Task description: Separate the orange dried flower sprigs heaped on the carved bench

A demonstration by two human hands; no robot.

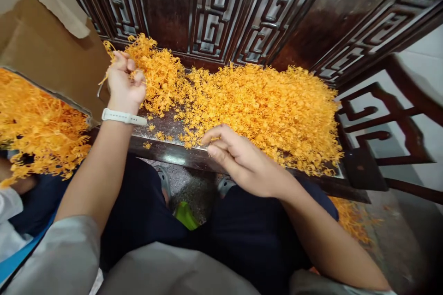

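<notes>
My left hand [126,76], with a pale watch strap on its wrist, is curled shut around an orange plastic sprig [108,47] whose thin stems stick out past the fingers. Just beside it lies a tangled heap of orange sprigs [159,69]. My right hand [242,161] hovers palm-in at the bench's front edge, thumb and index tips close together; anything between them is hidden. Behind it spreads a wide pile of small orange flower-like pieces [263,106]. A few loose pieces [161,136] lie on the dark wooden bench [173,150] between my hands.
An open cardboard box [58,50] stands at left, with more orange sprigs [41,124] below its edge. Carved dark wood panels [169,4] rise behind the bench, and an armrest [380,115] closes the right end. Another person's sleeve [10,207] shows at lower left.
</notes>
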